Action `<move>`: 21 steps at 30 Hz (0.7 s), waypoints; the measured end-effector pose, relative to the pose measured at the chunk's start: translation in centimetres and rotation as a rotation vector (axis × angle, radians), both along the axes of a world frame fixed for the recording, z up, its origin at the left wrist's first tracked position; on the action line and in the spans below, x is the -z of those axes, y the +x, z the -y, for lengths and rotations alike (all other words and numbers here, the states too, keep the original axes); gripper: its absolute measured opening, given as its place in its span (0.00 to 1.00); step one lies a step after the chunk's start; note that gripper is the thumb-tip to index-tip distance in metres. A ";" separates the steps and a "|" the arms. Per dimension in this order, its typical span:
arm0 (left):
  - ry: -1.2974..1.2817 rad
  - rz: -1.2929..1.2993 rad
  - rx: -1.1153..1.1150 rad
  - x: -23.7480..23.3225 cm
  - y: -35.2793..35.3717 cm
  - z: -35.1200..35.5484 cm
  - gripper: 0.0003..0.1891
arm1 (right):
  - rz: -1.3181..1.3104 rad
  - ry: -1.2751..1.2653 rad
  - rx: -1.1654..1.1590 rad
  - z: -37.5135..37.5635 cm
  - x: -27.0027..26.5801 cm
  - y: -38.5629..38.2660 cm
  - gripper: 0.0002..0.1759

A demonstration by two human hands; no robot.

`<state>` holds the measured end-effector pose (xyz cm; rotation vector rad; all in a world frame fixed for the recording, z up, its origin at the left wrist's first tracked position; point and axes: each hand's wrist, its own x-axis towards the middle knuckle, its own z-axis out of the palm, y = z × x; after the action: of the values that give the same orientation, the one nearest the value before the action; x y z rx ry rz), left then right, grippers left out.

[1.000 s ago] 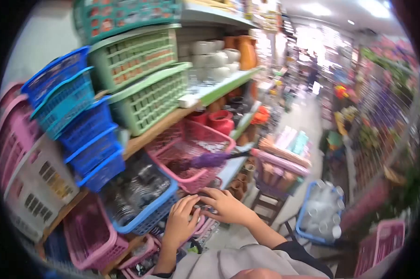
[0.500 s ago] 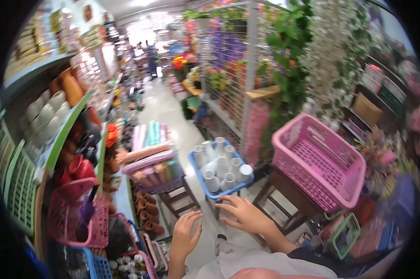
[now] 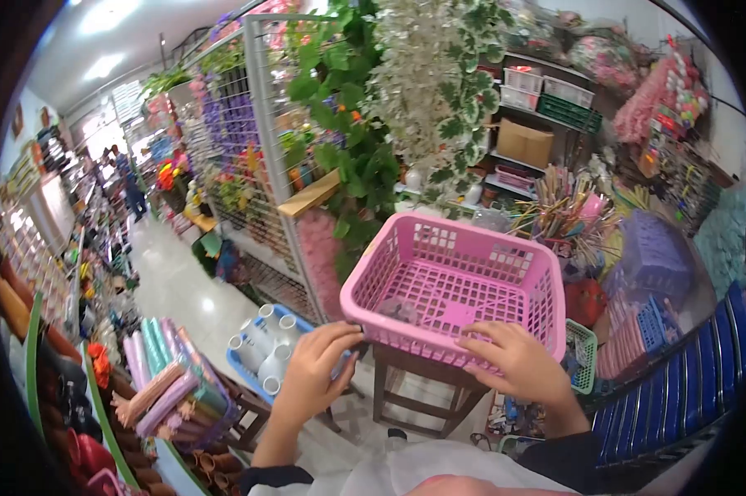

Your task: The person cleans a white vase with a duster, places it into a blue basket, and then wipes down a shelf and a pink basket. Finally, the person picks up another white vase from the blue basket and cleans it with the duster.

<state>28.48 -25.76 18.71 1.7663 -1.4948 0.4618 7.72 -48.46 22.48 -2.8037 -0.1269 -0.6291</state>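
A pink plastic basket (image 3: pixel 451 338) with a perforated floor stands on a dark wooden stool (image 3: pixel 422 397). My right hand (image 3: pixel 517 364) lies at the basket's front rim, its fingers bent over the edge. Beside the basket's front left corner is my left hand (image 3: pixel 319 372), fingers loosely curved and apart, nothing visible in it; whether it touches the rim I cannot tell. Partly behind my left hand is a blue basket (image 3: pixel 245 374) holding several white vases (image 3: pixel 275 364).
Rolled pastel bundles (image 3: pixel 170 372) fill a basket at the left. Behind the pink basket are hanging vines (image 3: pixel 352 149) and a wire rack (image 3: pixel 249 165). Blue ribbed material (image 3: pixel 679 388) lies at the right. A person (image 3: pixel 131 183) stands far down the aisle.
The view has turned right, bringing the pink basket to the centre. My right hand has moved from near the blue basket to the pink basket's rim; my left hand is near its corner.
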 end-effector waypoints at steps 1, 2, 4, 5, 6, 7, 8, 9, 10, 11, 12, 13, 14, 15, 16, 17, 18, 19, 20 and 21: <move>0.026 0.026 0.027 -1.3 0.9 1.5 0.16 | -0.021 -0.065 -0.006 1.1 -0.7 0.3 0.20; 0.049 0.058 0.051 -2.7 1.7 3.0 0.16 | -0.039 -0.133 -0.013 2.1 -1.5 0.7 0.20; 0.168 0.096 0.141 -3.9 4.1 6.2 0.17 | -0.044 -0.156 -0.014 4.1 -2.1 2.4 0.19; 0.205 0.157 0.178 -3.8 5.4 7.8 0.17 | -0.132 -0.121 -0.099 5.4 -1.8 3.8 0.20; 0.240 0.216 0.211 -3.4 6.8 9.6 0.18 | -0.225 -0.087 -0.184 6.7 -1.6 5.2 0.20; 0.329 0.195 0.239 -2.7 8.1 11.3 0.18 | -0.310 -0.054 -0.193 7.5 -1.0 6.7 0.20; 0.307 0.207 0.242 -2.0 9.1 12.8 0.18 | -0.377 -0.022 -0.153 8.0 -0.3 8.0 0.21; 0.460 0.210 0.248 -1.4 9.8 14.1 0.16 | -0.445 0.015 -0.115 8.5 0.7 9.3 0.21; 0.619 0.211 0.252 -0.7 10.5 15.2 0.15 | -0.477 0.031 -0.079 9.1 2.2 10.9 0.21; 0.611 0.219 0.251 0.2 11.1 16.4 0.15 | -0.508 0.051 -0.044 9.7 3.9 12.4 0.20; 0.779 0.254 0.251 1.2 11.7 17.5 0.15 | -0.573 0.074 -0.027 10.2 5.5 13.9 0.22; 0.950 0.286 0.249 2.1 12.2 18.4 0.15 | -0.637 0.099 -0.011 10.7 6.9 15.2 0.24; 0.949 0.291 0.246 3.1 12.7 19.2 0.15 | -0.633 0.098 -0.012 11.2 8.1 16.5 0.24; 1.097 0.341 0.239 4.2 13.0 19.9 0.15 | -0.803 0.278 -0.003 11.5 9.3 17.7 0.26; 1.244 0.388 0.232 3.8 12.6 20.2 0.15 | -0.973 0.461 0.005 11.5 10.1 18.4 0.28; 1.357 0.400 0.232 3.5 12.2 20.6 0.16 | -0.973 0.460 0.004 11.4 10.9 18.9 0.28; 1.356 0.402 0.228 3.6 12.1 20.9 0.16 | -1.029 0.520 0.049 11.2 11.5 19.3 0.29; 1.412 0.382 0.239 3.9 12.1 21.1 0.16 | -1.081 0.577 0.095 11.1 12.0 19.6 0.30; 1.467 0.363 0.249 4.2 12.1 21.3 0.16 | -1.075 0.573 0.094 10.9 12.5 19.7 0.30; 1.479 0.409 0.233 4.5 12.1 21.5 0.17 | -1.081 0.623 0.106 10.7 13.1 19.8 0.30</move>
<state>40.58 -47.22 14.20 2.5214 -2.6326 -0.6726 27.57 -59.16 9.33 -2.1653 0.3608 0.7430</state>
